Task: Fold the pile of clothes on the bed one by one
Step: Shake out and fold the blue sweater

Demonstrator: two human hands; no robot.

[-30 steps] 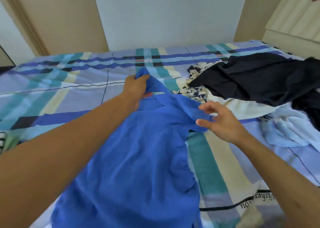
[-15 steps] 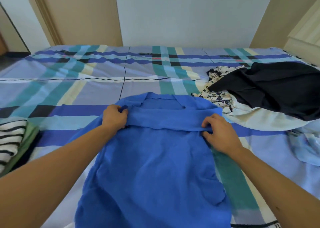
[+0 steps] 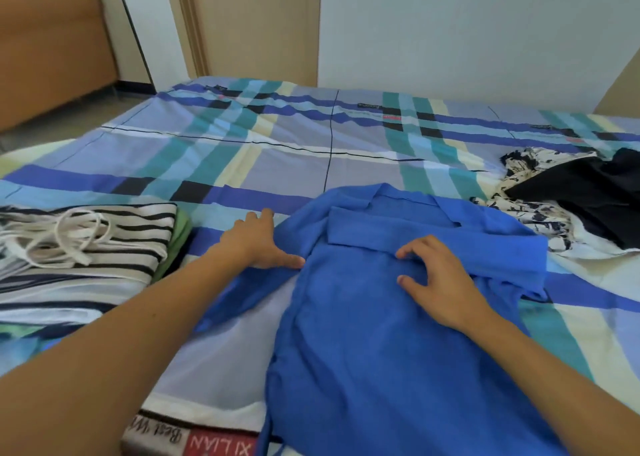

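A blue collared shirt [image 3: 381,334] lies spread on the checked bed sheet [image 3: 277,157], collar away from me. My left hand [image 3: 258,242] lies flat at the shirt's left shoulder, fingers straight, thumb touching the cloth where the left sleeve runs off. My right hand [image 3: 438,279] rests on the shirt's chest just below the collar, fingertips pressing down. At the right lies the unfolded pile: a black garment [image 3: 588,192] over a white one with a dark print [image 3: 533,213].
A folded stack with a black-and-white striped garment [image 3: 86,247] and white drawstrings on top, green cloth beneath, sits at the left. A wall and a door frame stand behind the bed; an orange sofa [image 3: 52,47] is at the far left.
Both hands let go of the shirt's shoulders after laying it down. The left hand slid out to the left shoulder; the right hand moved onto the chest. The view swung left.
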